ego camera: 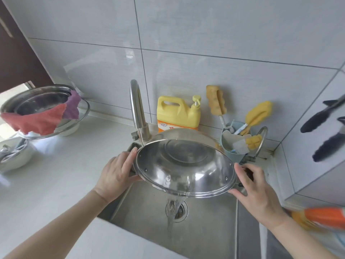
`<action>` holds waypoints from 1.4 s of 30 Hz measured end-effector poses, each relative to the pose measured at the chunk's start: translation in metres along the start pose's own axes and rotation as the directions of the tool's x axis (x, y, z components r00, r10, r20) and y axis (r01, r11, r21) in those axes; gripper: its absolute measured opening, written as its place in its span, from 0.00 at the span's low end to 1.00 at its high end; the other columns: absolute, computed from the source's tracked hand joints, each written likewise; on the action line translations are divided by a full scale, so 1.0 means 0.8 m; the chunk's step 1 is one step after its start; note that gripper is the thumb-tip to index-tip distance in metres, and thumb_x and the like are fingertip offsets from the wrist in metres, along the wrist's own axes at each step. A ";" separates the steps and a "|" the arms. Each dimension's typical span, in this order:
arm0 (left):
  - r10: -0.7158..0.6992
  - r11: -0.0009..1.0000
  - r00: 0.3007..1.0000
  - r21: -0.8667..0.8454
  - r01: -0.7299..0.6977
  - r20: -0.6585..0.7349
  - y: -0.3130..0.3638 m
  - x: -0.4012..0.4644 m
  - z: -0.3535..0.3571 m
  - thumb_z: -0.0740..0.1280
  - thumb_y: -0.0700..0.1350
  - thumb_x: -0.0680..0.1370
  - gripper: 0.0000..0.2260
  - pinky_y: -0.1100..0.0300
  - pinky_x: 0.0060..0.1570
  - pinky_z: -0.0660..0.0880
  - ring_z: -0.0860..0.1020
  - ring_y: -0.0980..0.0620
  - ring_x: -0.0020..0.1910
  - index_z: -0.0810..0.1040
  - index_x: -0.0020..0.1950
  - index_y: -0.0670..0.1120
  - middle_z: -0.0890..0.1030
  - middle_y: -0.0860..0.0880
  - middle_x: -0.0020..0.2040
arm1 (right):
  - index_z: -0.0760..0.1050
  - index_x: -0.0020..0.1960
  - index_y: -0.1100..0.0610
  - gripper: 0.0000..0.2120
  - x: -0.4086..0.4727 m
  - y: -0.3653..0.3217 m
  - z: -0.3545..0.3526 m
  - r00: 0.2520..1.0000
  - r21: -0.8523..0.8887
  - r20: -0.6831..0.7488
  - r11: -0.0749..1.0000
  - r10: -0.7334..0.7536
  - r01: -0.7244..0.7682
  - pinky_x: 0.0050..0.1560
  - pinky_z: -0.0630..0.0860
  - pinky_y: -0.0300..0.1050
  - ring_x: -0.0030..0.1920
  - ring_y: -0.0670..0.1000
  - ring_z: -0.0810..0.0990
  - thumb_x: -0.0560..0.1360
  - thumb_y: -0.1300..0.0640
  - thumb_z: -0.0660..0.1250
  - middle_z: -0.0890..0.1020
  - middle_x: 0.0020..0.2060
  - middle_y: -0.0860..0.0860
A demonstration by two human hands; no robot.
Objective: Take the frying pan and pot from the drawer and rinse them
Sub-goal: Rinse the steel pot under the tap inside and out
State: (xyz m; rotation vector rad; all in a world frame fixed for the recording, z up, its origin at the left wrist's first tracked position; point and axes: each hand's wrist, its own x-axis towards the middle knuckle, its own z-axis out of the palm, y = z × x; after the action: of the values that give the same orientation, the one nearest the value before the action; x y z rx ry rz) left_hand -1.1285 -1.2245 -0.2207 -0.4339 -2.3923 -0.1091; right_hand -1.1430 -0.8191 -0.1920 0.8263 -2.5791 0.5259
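Steel and wet, the pot (184, 163) is held tilted over the sink (205, 230), water being poured out. It is grasped at opposite rim edges by the left hand (116, 173) and right hand (258, 193); slippery, rigid and probably light, it is best held by its side handles.

A pale countertop (78, 161) fills the left and lower part of the frame, with a steel sink (205, 230) set into it at lower centre. At the left of the frame a white bowl (16, 156) stands on it, and just above that a wide metal basin (46, 107) draped with a red and purple cloth (43, 118) rests on a white base. Along the back edge by the tiled wall stand a yellow detergent jug (177, 113) in the centre and a light blue cup (233, 148) of sponge brushes to its right.
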 end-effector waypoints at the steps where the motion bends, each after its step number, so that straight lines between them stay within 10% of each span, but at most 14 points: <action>1: 0.016 1.000 0.999 0.021 -0.015 -0.037 0.001 0.006 -0.006 0.67 0.62 0.72 0.39 0.50 0.32 0.75 0.73 0.44 0.37 0.56 0.73 0.41 0.70 0.45 0.48 | 0.43 0.79 0.44 0.71 0.003 -0.001 -0.008 0.999 -0.016 -0.020 1.000 -0.025 0.025 0.27 0.79 0.48 0.36 0.58 0.79 0.51 0.61 0.86 0.68 0.54 0.59; 9: 0.103 0.993 0.980 0.066 -0.093 -0.171 0.007 0.032 -0.032 0.70 0.58 0.74 0.46 0.50 0.35 0.74 0.71 0.45 0.42 0.44 0.80 0.46 0.70 0.43 0.51 | 0.42 0.79 0.44 0.71 0.017 0.003 -0.039 0.977 -0.071 -0.144 0.987 -0.155 0.146 0.33 0.81 0.54 0.46 0.55 0.71 0.51 0.65 0.85 0.66 0.54 0.60; 18: -0.053 0.999 0.989 -0.002 0.054 0.141 0.026 -0.005 0.014 0.71 0.63 0.68 0.49 0.53 0.32 0.75 0.74 0.46 0.38 0.50 0.78 0.43 0.74 0.43 0.46 | 0.42 0.78 0.40 0.68 -0.011 0.020 0.004 0.992 0.058 0.105 0.996 0.064 -0.070 0.37 0.82 0.52 0.44 0.56 0.77 0.55 0.63 0.85 0.66 0.58 0.57; 23: -0.156 0.925 0.604 -0.099 0.367 0.782 0.034 -0.042 0.079 0.79 0.60 0.63 0.63 0.48 0.49 0.77 0.78 0.42 0.50 0.25 0.70 0.68 0.73 0.47 0.58 | 0.32 0.71 0.27 0.62 -0.057 0.053 0.083 0.854 0.128 0.461 0.934 0.242 -0.334 0.51 0.74 0.42 0.46 0.47 0.75 0.66 0.54 0.80 0.62 0.60 0.47; 27: -0.065 0.880 0.359 -0.116 0.460 0.931 0.041 -0.068 0.129 0.81 0.56 0.63 0.63 0.51 0.58 0.74 0.76 0.46 0.63 0.27 0.70 0.70 0.67 0.50 0.72 | 0.36 0.71 0.26 0.60 -0.095 0.073 0.146 0.687 0.173 0.655 0.822 0.315 -0.542 0.59 0.68 0.39 0.55 0.48 0.73 0.65 0.52 0.81 0.60 0.60 0.44; 36: 0.015 0.853 0.139 -0.085 0.514 0.990 0.039 -0.095 0.216 0.81 0.44 0.65 0.63 0.56 0.59 0.72 0.73 0.46 0.66 0.30 0.75 0.63 0.69 0.45 0.72 | 0.38 0.71 0.25 0.62 -0.128 0.098 0.228 0.525 0.136 0.768 0.708 0.367 -0.694 0.68 0.66 0.47 0.67 0.51 0.67 0.62 0.55 0.82 0.61 0.66 0.50; 42: 0.017 0.856 0.095 -0.063 0.513 0.995 0.026 -0.118 0.263 0.82 0.47 0.64 0.65 0.51 0.61 0.74 0.76 0.48 0.61 0.27 0.70 0.70 0.71 0.47 0.70 | 0.37 0.69 0.22 0.62 -0.135 0.114 0.278 0.489 0.110 0.787 0.694 0.377 -0.711 0.60 0.74 0.47 0.53 0.48 0.74 0.62 0.57 0.80 0.63 0.60 0.47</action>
State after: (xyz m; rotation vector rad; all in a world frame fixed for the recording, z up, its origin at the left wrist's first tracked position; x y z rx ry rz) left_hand -1.1864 -1.1908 -0.4420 -0.2419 -3.8765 -0.7291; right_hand -1.1703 -0.8008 -0.4533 0.2409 -3.5862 1.2146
